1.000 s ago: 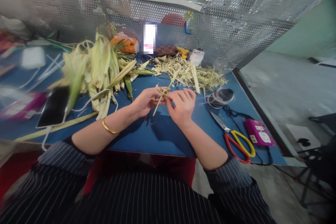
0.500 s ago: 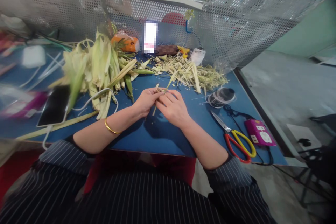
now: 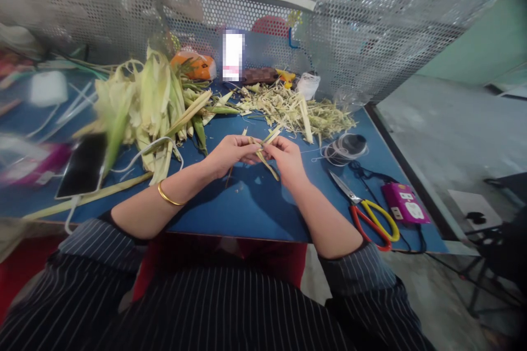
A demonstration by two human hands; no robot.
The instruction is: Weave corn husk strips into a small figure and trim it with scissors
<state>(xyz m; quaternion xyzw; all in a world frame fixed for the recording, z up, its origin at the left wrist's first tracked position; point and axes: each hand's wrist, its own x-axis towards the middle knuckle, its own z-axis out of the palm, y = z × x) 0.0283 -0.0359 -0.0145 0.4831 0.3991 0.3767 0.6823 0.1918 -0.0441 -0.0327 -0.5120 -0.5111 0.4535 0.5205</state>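
- Two striped sleeves [image 3: 99,247], rolled to the forearms, are closest, with a gold bangle [image 3: 168,197] around the left forearm.
- Past the near edge of the blue worktop [image 3: 230,219], red-and-yellow-handled scissors [image 3: 364,214] lie to the right, blades slightly apart and pointing away.
- Beside the handles is a purple box [image 3: 405,205] with a dark cord.
- Over on the left, a dark-screened phone [image 3: 82,167] lies with a white cable [image 3: 74,214] at its near end.
- Above the middle of the worktop, the left hand [image 3: 234,156] has its thumb and fingers closed in a pinch on narrow husk strips [image 3: 269,165]; its other fingers are curled loosely beneath.
- Just beside it, the right hand [image 3: 290,162] pinches the same strips, its fingers bent; one strip end hangs toward the near side and others point away.
- Right of the hands sits a dark spool [image 3: 349,148] wound with loose, pale thread.
- Farther off, a bundle of green husks [image 3: 152,93] fills the left, and a heap of shredded husk [image 3: 300,112] the right.
- Behind them are an orange packet [image 3: 197,66], a crumpled white bag [image 3: 308,86] and a perforated screen [image 3: 247,16].
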